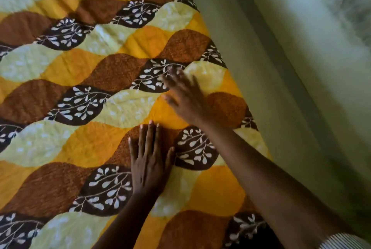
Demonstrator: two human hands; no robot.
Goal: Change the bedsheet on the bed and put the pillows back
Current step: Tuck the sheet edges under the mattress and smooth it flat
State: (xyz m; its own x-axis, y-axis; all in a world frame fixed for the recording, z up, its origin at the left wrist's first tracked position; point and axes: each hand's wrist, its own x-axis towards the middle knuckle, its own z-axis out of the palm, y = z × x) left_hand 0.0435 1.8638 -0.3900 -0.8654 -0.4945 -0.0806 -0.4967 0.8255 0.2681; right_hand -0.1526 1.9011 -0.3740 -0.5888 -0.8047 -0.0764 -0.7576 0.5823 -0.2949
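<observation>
- We look straight down on a bedsheet [96, 80] spread flat. It fills the left and centre of the view.
- The bedsheet is printed with wavy rows of leaf shapes in yellow, orange, pale green and rust brown. Some leaves are dark brown with white sprigs.
- A few faint creases show in the orange and yellow leaves near the top.
- The left hand [150, 160] lies palm down on the bedsheet in the lower centre, over a rust-brown leaf. Its fingers are straight and close together, pointing away from us, and the thumb angles out to the right. It grips nothing.
- The right hand [185, 96] is higher up and a little to the right, over the bedsheet near its right edge. It is blurred, with fingers spread and fairly straight, and it holds nothing. We cannot tell whether it touches the cloth or is just above it.
- The right forearm runs diagonally up from the lower right corner, where a striped sleeve [345, 242] just shows.
- A pale green curtain [281, 67] hangs in long folds down the right side and overlaps the right edge of the bedsheet.
</observation>
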